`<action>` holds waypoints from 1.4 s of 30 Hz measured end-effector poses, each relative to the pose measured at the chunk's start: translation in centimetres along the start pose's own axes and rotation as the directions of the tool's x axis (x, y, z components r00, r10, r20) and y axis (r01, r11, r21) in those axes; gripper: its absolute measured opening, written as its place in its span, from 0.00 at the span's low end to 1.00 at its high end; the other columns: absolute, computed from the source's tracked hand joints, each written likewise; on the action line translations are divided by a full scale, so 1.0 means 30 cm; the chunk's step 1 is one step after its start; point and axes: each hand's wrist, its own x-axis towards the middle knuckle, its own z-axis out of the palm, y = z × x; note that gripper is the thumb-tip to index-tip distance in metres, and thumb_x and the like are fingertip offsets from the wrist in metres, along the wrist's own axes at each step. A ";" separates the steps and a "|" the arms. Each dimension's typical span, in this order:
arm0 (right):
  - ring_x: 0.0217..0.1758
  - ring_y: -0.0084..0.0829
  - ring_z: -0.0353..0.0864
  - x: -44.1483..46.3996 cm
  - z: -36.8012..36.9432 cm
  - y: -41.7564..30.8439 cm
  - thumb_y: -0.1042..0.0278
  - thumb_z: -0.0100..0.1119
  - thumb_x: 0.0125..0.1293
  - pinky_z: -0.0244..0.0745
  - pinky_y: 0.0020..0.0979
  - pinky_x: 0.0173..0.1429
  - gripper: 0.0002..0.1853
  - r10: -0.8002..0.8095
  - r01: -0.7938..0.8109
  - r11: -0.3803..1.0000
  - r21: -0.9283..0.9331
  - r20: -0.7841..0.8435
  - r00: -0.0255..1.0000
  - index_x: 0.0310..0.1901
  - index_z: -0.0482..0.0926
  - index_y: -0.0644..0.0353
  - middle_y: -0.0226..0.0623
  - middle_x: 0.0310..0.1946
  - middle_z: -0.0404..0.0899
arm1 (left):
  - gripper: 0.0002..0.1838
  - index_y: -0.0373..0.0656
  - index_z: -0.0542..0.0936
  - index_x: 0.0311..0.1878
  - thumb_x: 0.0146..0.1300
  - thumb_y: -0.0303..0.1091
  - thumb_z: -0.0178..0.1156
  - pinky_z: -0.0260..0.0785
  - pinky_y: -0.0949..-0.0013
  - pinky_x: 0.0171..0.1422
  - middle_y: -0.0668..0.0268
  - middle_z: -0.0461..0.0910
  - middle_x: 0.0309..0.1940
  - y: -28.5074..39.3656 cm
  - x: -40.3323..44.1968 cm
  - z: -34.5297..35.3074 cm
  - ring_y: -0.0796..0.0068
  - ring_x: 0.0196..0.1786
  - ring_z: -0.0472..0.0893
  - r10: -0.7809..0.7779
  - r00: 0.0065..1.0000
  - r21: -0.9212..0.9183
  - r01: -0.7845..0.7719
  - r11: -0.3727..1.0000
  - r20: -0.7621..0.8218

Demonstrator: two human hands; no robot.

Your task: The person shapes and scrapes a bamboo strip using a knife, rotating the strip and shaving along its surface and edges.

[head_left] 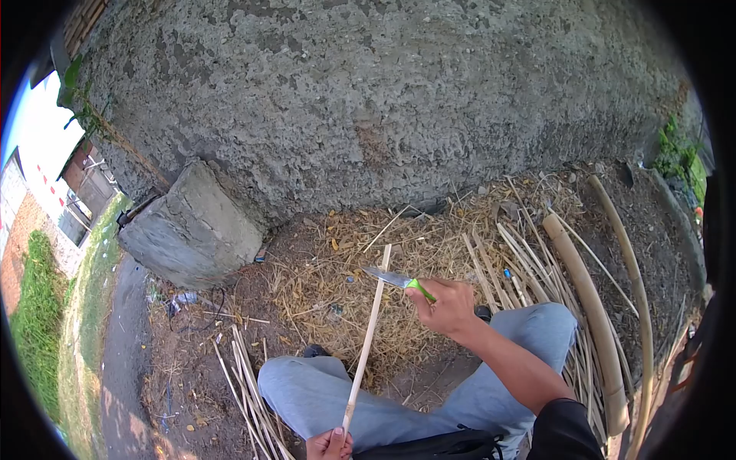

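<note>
My right hand (pixel 447 307) is closed round the green handle of a small knife (pixel 395 277), its blade pointing left. The blade lies across the upper part of a pale bamboo strip (pixel 369 337); whether it cuts in I cannot tell. Near the bottom edge, my left hand (pixel 330 445) grips the strip's lower end, between my bent legs in grey-blue trousers (pixel 307 391). The strip slants up and away from me. Wood shavings (pixel 330 287) cover the ground beneath it.
Split bamboo strips (pixel 249 391) lie at left. More strips (pixel 529 261), a thick bamboo pole (pixel 586 314) and a thinner curved pole (pixel 632 307) lie at right. A rough grey wall (pixel 429 100) rises ahead, with a concrete block (pixel 199 226) at its left.
</note>
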 end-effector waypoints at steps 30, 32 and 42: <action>0.14 0.30 0.77 -0.228 0.055 -0.196 0.50 0.67 0.65 0.64 0.33 0.14 0.17 -0.241 0.156 0.932 0.328 0.237 0.941 0.40 0.85 0.57 0.31 0.21 0.81 | 0.20 0.45 0.77 0.28 0.76 0.45 0.52 0.54 0.74 0.22 0.76 0.67 0.16 0.094 0.169 0.082 0.84 0.20 0.65 0.294 0.952 0.283 -0.258 0.924 -0.092; 0.14 0.30 0.77 -0.222 0.051 -0.196 0.50 0.68 0.65 0.64 0.33 0.14 0.17 -0.254 0.180 0.936 0.302 0.229 0.940 0.40 0.85 0.57 0.30 0.21 0.81 | 0.21 0.40 0.77 0.31 0.78 0.44 0.52 0.50 0.76 0.20 0.75 0.66 0.16 0.131 0.175 0.108 0.86 0.17 0.62 0.226 0.973 0.152 -0.217 0.964 -0.043; 0.12 0.28 0.74 -0.152 0.020 -0.180 0.51 0.71 0.61 0.63 0.32 0.13 0.16 -0.220 0.188 0.954 0.235 0.115 0.969 0.38 0.85 0.57 0.29 0.18 0.78 | 0.21 0.35 0.76 0.33 0.79 0.43 0.51 0.45 0.78 0.18 0.74 0.63 0.15 0.182 0.188 0.123 0.88 0.15 0.58 0.038 0.980 -0.192 0.000 0.981 0.197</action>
